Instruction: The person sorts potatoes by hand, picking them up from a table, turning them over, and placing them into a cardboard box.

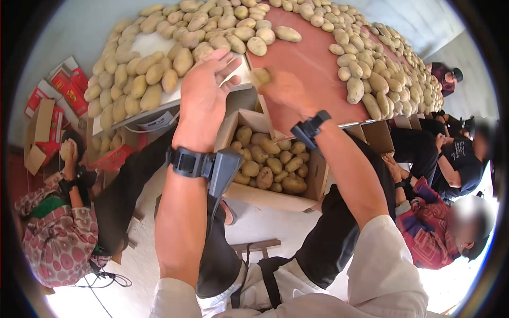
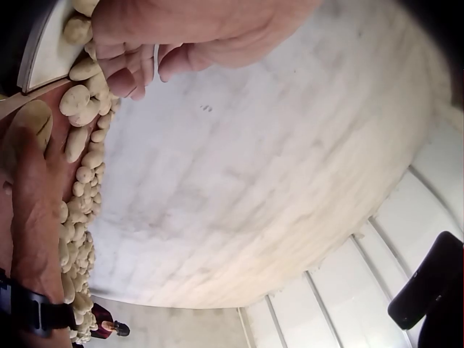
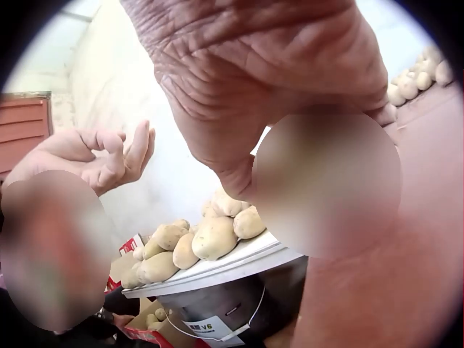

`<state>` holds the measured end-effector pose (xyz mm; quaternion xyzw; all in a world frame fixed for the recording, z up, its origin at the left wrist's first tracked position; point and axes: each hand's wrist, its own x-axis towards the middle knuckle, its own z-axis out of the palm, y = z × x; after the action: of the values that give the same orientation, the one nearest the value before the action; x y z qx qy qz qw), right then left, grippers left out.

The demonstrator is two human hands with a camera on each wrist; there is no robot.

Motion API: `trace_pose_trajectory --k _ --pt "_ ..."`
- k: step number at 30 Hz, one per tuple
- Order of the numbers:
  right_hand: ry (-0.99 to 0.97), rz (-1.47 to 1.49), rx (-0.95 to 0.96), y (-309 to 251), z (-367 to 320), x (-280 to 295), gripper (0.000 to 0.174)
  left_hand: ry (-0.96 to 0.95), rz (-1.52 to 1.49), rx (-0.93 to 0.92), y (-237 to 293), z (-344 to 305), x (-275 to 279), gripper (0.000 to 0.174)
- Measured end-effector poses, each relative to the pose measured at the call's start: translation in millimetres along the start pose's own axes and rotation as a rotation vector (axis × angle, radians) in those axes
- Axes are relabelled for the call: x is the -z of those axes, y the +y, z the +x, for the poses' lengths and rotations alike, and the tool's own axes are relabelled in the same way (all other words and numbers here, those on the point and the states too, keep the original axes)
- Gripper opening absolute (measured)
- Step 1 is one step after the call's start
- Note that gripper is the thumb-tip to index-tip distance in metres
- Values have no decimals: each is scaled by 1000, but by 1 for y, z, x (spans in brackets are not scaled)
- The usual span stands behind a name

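My right hand (image 1: 289,93) holds a yellowish potato (image 1: 260,78) over the front part of the red tabletop (image 1: 302,58). In the left wrist view the same potato (image 2: 36,122) shows at the fingers of the right hand (image 2: 36,203). A blurred patch hides it in the right wrist view. My left hand (image 1: 204,87) is raised near the white board's edge, palm turned inward, its fingers loosely bent around nothing. Below both hands stands a cardboard box (image 1: 315,183) with many potatoes (image 1: 260,155) in it.
Potatoes (image 1: 154,74) lie heaped on the white board at left, with another heap (image 1: 376,79) on the red top at right. A bucket (image 3: 225,304) stands beneath the board. Red cartons (image 1: 69,90) are at far left. People (image 1: 58,238) sit on both sides.
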<state>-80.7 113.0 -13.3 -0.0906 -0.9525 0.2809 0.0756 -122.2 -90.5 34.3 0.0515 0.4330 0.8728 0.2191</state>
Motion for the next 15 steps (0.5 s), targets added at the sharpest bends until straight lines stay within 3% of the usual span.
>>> trace_pose_trajectory --k 2,6,8,10,12,15 --pt "-146 -36 -171 -3 -11 15 44 14 6 3 1 2 3 51" --pt "-220 96 -127 19 -43 33 45 -13 8 20 7 5 3 48" --pt "-158 92 -324 17 -55 35 47 -50 23 9 6 9 7 46" --pt "-188 4 -405 12 -63 38 50 -50 7 33 0 20 13 44" --pt "-195 -111 -95 23 -71 44 52 -156 28 4 -5 27 15 42" --pt "-237 -165 -94 18 -77 49 54 -107 -62 90 0 26 9 31"
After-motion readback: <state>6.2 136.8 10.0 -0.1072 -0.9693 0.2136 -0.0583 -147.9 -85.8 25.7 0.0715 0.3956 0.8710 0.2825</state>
